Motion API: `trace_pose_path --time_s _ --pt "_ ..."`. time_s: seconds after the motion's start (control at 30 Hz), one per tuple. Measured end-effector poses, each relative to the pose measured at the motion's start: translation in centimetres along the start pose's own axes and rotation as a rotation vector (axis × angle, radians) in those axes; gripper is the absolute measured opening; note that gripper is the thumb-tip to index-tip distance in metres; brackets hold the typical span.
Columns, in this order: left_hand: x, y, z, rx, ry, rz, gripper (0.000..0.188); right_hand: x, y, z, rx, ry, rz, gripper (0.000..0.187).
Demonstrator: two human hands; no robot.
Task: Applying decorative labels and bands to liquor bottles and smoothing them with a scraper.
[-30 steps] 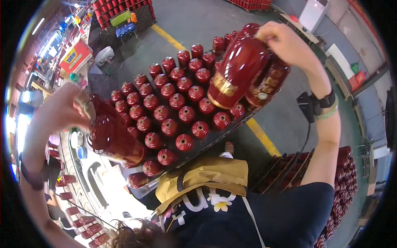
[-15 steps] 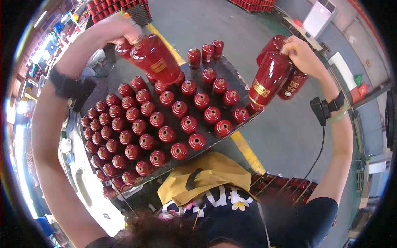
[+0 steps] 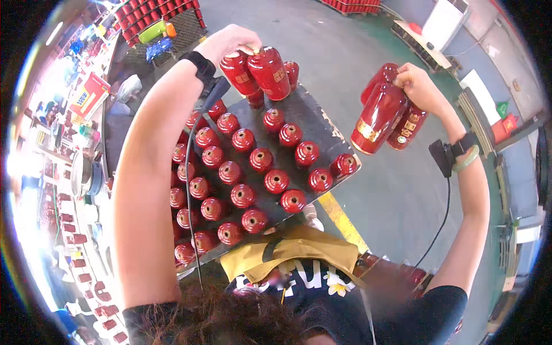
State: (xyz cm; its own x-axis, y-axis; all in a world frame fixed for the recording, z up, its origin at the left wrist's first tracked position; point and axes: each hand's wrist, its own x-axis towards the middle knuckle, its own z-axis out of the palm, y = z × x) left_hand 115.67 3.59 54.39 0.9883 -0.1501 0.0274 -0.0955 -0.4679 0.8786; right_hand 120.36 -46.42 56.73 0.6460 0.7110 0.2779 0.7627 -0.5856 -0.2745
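Two glossy red bottles [image 3: 269, 75] with gold markings hang upright from my left hand [image 3: 237, 41], whose fingers are closed around their necks. They are over the far end of a dark board [image 3: 322, 123], in front of other bottles; whether their bases touch it I cannot tell. My right hand [image 3: 418, 85] grips several more red bottles [image 3: 376, 115] by the necks, off the board's right side and above the floor. Rows of red bottles [image 3: 261, 160] with small holes in their tops stand on the board. My left forearm hides the leftmost rows.
Past the board's far left, red bottles [image 3: 158, 14] are stacked in a large block. A yellow line [image 3: 343, 221] runs along the grey floor. At right, a low bench [image 3: 422, 46] lines the wall. Cluttered shelving and a red-and-yellow box [image 3: 90, 95] are on the left.
My left hand has swung right with its two bottles, to the board's far end. My right hand still holds its bottles in nearly the same place. The view has shifted somewhat.
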Motion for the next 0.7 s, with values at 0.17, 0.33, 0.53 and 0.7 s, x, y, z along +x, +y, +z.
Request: trace_pose_path --time_s 0.17,0.33,0.53,0.7 --pt "4.8 -2.1 5.2 -0.043 0.149 -0.246 0.012 1.0 5.0 1.5 0.072 -0.09 -0.013 0.02" --pt "10.2 -5.4 7.0 0.15 0.257 -0.733 0.026 4.3 9.7 4.3 0.079 -0.182 -0.106 0.019" --pt "13.4 -7.6 10.3 0.326 0.327 -0.95 0.028 6.6 13.1 7.9 0.074 -0.291 -0.046 0.022" --pt "13.9 -10.8 11.3 0.331 0.347 -1.069 0.028 9.4 13.4 11.5 0.121 -0.43 -0.064 0.02"
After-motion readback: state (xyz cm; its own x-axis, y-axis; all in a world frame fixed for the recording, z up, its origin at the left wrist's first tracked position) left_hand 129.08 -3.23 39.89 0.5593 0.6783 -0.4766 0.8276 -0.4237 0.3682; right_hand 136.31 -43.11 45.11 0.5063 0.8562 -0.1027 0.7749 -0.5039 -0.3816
